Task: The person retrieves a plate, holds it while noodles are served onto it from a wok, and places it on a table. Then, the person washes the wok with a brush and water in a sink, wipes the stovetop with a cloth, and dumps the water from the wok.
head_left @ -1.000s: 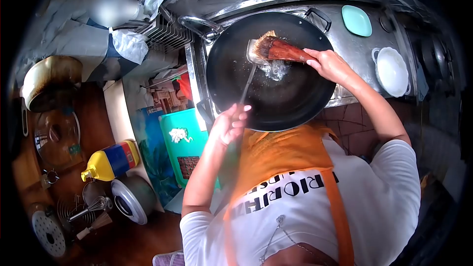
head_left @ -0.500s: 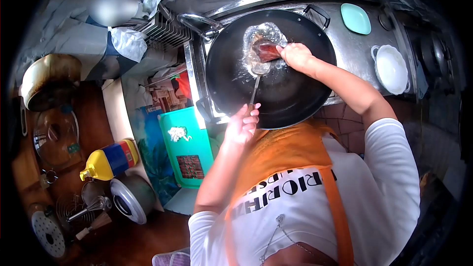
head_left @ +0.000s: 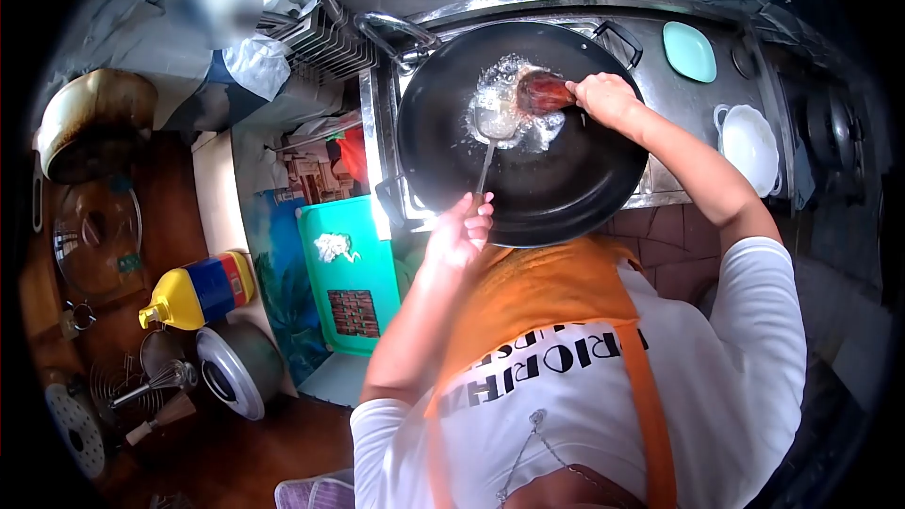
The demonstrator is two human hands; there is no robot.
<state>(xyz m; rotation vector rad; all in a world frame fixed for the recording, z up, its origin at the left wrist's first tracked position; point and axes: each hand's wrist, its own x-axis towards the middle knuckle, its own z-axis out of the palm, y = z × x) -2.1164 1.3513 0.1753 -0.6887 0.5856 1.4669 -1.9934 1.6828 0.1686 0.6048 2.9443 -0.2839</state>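
A wide black wok [head_left: 566, 184] sits with its near rim against the orange apron [head_left: 551, 294]. The left hand [head_left: 462, 233] is closed round the handle of a metal spatula [head_left: 488, 158], its head in the foamy liquid [head_left: 488, 94] at the wok's upper middle. The right hand [head_left: 608, 99] grips a reddish-brown brush [head_left: 545, 94] from the wok's right side; the brush's working end seems to touch the liquid, though blur hides the exact contact. Right of the wok lie a pale green plate [head_left: 690, 52] and, nearer the person, a white two-handled bowl [head_left: 749, 153]. A green board [head_left: 370, 269] lies to the wok's lower left, and a faucet [head_left: 413, 58] is by its upper left rim.
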